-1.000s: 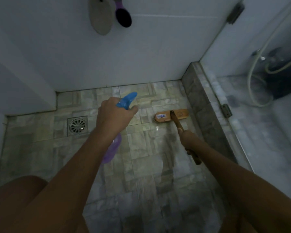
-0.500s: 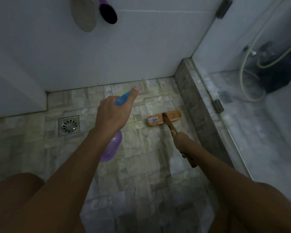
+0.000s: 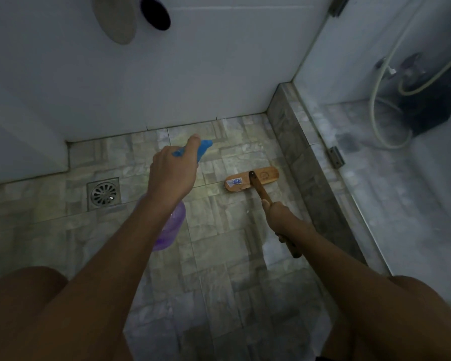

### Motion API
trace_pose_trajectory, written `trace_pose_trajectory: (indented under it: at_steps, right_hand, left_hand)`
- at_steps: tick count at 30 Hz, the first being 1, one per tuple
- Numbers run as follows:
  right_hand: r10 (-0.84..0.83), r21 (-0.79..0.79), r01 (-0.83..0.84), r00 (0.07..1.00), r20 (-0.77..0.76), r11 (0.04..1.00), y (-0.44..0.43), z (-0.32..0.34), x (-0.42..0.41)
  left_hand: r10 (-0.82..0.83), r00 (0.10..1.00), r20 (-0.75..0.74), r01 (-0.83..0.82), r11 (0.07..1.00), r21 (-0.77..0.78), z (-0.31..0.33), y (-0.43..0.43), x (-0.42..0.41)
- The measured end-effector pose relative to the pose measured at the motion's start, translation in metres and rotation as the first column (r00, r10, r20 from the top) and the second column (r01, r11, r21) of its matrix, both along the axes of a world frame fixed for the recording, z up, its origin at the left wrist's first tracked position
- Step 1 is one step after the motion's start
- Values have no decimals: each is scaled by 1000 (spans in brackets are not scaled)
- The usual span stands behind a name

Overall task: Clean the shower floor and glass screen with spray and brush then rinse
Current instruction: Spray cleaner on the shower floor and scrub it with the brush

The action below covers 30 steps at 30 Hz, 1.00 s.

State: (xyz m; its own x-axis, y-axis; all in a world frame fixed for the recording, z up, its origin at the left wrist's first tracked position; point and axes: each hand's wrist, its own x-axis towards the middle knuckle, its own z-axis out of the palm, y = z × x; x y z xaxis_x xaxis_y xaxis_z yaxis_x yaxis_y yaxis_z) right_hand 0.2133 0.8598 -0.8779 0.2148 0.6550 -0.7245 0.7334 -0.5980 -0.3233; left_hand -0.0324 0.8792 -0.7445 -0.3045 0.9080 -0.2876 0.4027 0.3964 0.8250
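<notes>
**Operator:** What do you log nearest the camera?

**Inspector:** Your bare thighs fill the lower corners. Your forearms reach out over the shower floor, which is grey-green tile, unevenly lit.

**Operator:** And my hands?

**Inspector:** Your left hand grips the neck of the spray bottle. The fingers are curled round it, with one stretched forward along the blue trigger head, which points toward the back wall. The purple body hangs under your wrist, clear of the tiles. Your right hand is wrapped round the wooden handle of the brush, fingers pressed together and thumb lying up the shaft. The handle's end juts out behind the hand.

**Operator:** Where is the brush head?

**Inspector:** It is down on the tiles just ahead of your right hand, near the raised kerb. There is a small sticker on its back.

**Operator:** Further out?

**Inspector:** A square metal drain sits left of the bottle. The glass screen stands on the kerb at your right, with a hinge at its foot. A pale hose shows blurred through the glass. High on the wall hang a grey oval item and a dark round item. I cannot tell what either one is.
</notes>
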Motion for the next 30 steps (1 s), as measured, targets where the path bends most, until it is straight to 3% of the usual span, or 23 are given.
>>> trace_pose_trajectory:
  at_steps: [6,10,16,21,26,30]
  right_hand:
    - [9,-1,-9,1000,6,1000,-1,1,1]
    - [6,-28,-6,1000,-10,1000,-1,5,2]
    - [101,-142,-97,995,16,985,-20,13,18]
    - [-21,39,20,999,26,999,58,9,21]
    - [-115,81,119,992,-54,990,136,3,-13]
    - [29,76,-24,997,-65,997,130,4,-52]
  left_hand:
    - [61,992,106,-53,996,-75,-6,5,-1]
    - [142,976,165,-144,990,-4,-3,9,-5]
    - [109,989,96,-113,993,38,2,6,-14]
    - [36,998,-42,-34,998,44,11,4,-29]
    - [40,999,-27,-38,997,72,7,1,-29]
    - [60,997,-51,-58,997,45,7,2,-27]
